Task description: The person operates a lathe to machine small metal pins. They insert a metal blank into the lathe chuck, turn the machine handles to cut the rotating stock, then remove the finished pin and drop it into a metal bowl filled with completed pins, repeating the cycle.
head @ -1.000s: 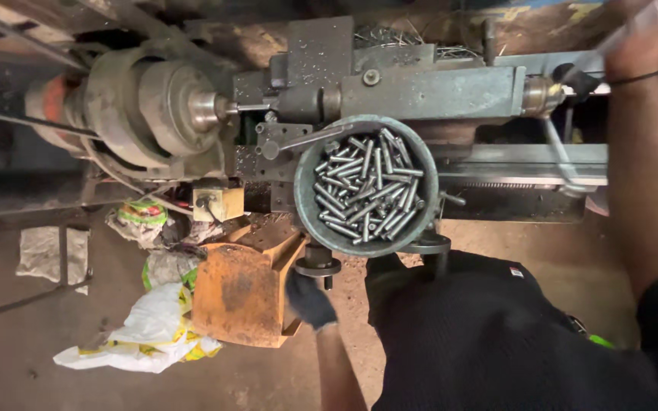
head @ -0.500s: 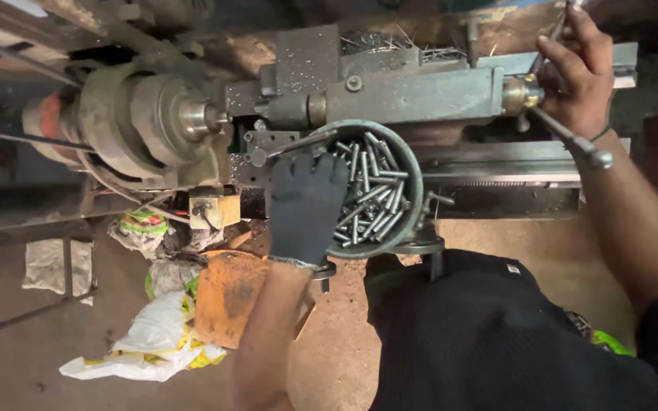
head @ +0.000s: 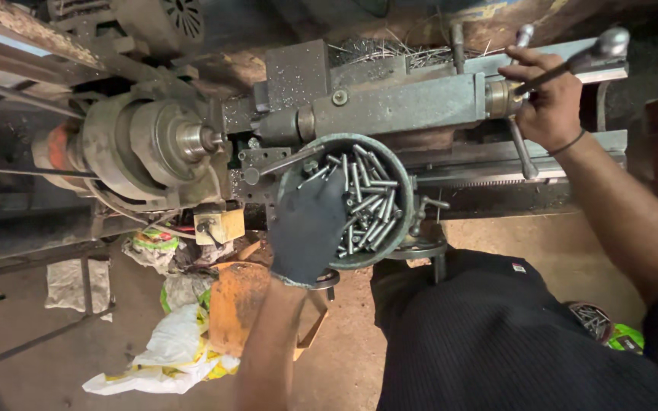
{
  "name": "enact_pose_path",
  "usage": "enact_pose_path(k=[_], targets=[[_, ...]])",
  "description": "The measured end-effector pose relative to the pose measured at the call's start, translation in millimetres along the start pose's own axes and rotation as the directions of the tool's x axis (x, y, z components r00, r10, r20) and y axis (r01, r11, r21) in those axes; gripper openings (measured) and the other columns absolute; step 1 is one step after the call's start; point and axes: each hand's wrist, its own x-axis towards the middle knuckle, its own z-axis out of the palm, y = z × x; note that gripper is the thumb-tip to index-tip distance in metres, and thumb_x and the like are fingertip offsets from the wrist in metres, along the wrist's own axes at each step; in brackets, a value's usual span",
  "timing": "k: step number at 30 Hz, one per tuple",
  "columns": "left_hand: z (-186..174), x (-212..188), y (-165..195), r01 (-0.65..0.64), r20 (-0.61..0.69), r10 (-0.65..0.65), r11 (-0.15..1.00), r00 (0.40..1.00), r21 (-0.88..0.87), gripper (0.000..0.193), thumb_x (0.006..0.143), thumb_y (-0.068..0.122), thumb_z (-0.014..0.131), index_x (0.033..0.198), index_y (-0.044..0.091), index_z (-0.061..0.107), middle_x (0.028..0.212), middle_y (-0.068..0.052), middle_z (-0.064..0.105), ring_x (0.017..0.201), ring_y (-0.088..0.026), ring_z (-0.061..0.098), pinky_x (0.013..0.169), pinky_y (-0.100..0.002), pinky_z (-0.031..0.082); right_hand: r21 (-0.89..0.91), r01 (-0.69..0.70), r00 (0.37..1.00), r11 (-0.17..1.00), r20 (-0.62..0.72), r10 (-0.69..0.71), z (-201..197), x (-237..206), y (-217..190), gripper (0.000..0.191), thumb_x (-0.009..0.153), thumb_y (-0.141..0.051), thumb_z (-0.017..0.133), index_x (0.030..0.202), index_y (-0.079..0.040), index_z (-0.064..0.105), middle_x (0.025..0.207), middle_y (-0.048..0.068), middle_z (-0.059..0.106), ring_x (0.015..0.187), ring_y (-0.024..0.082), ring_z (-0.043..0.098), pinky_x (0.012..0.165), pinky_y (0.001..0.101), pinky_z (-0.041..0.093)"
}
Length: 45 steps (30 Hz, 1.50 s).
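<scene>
Gloved left hand (head: 310, 228) lay in the bowl (head: 344, 144) on the pins (head: 371, 202), fingers hidden, grip unclear. Right hand (head: 546, 95) clamped the lathe (head: 405, 106) handle (head: 565, 65).

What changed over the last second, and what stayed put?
The gloved left hand rose from below the round pan and now lies spread over the metal pins inside it. The bare right hand moved leftward from the frame's upper right corner to grip a handle of the lathe's tailstock. Pan, chuck and floor litter stayed as they were.
</scene>
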Motion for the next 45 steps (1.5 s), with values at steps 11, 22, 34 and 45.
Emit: enact_pose_path(k=[11, 22, 34, 45], targets=[[2, 28, -10, 0.166, 0.274, -0.103, 0.962, 0.956, -0.217, 0.030, 0.087, 0.008, 0.064, 0.115, 0.017, 0.071, 0.110, -0.008, 0.071, 0.099, -0.031, 0.068, 0.090, -0.045, 0.053, 0.145, -0.106, 0.994, 0.984, -0.009, 0.108, 7, -20, 1, 0.030, 0.096, 0.007, 0.067, 0.125, 0.001, 0.070, 0.122, 0.019, 0.072, 0.121, 0.030, 0.071, 0.111, 0.0378, 0.054], [4, 34, -8, -0.058, 0.302, 0.028, 0.994, 0.953, 0.090, 0.022, 0.091, 0.012, 0.059, 0.110, 0.016, 0.068, 0.087, -0.006, 0.071, 0.088, -0.027, 0.068, 0.079, -0.049, 0.051, 0.087, -0.135, 0.988, 0.987, -0.061, 0.141, 13, -36, 8, 0.021, 0.099, 0.001, 0.072, 0.120, 0.000, 0.070, 0.114, 0.018, 0.073, 0.102, 0.029, 0.074, 0.092, 0.0331, 0.057], [-43, 34, -100, 0.324, -0.043, -0.341, 0.920, 0.939, -0.221, 0.018, 0.095, 0.019, 0.077, 0.110, 0.009, 0.073, 0.089, -0.015, 0.070, 0.087, -0.035, 0.068, 0.078, -0.047, 0.051, 0.063, -0.167, 0.986, 0.984, -0.015, 0.168, 2, -28, -23, 0.025, 0.095, 0.004, 0.071, 0.120, 0.001, 0.068, 0.114, 0.020, 0.071, 0.105, 0.030, 0.073, 0.092, 0.0326, 0.057], [33, 56, -200, 0.024, 0.278, -0.051, 0.995, 0.959, 0.100, 0.022, 0.085, 0.018, 0.065, 0.102, 0.018, 0.079, 0.091, -0.016, 0.074, 0.092, -0.038, 0.068, 0.078, -0.050, 0.052, 0.113, -0.240, 0.970, 0.964, -0.001, 0.242, -4, -25, -44, 0.024, 0.100, 0.002, 0.069, 0.124, -0.001, 0.069, 0.116, 0.020, 0.071, 0.108, 0.029, 0.072, 0.097, 0.0335, 0.056]])
